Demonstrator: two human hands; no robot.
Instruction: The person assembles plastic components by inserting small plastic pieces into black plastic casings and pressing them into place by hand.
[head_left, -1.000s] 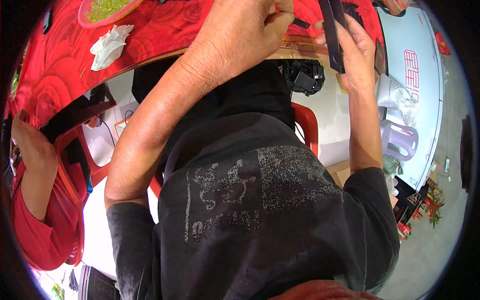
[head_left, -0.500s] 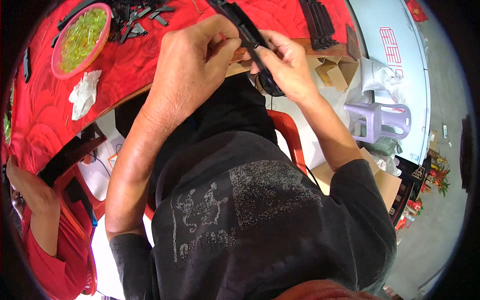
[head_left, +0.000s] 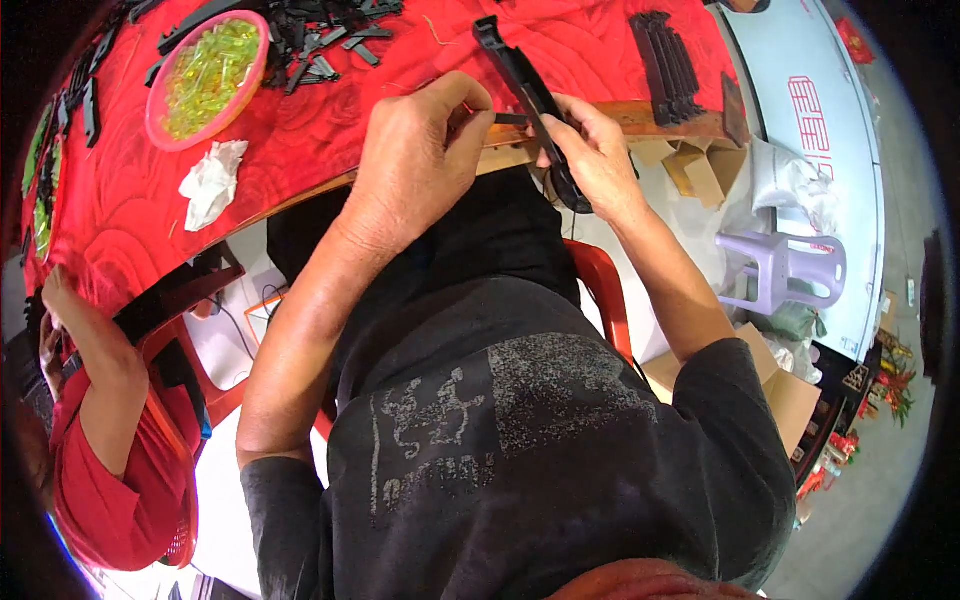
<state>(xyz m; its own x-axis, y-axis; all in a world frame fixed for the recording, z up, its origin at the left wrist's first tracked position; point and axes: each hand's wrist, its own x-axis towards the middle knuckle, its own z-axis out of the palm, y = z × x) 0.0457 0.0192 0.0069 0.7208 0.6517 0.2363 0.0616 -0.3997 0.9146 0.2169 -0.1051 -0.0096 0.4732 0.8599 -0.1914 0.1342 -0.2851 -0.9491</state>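
While both hands grip, left hand (head_left: 425,150), right hand (head_left: 592,155), long black plastic strip (head_left: 522,85)

Red rose-patterned tablecloth (head_left: 300,150), pink bowl (head_left: 152,110) of yellow-green pieces (head_left: 205,75), long black part (head_left: 525,85).

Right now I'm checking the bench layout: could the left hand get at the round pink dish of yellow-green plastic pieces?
Probably yes, once freed. The pink dish lies open on the red tablecloth with nothing between, but the left hand is pinching at the long black plastic strip the right hand holds.
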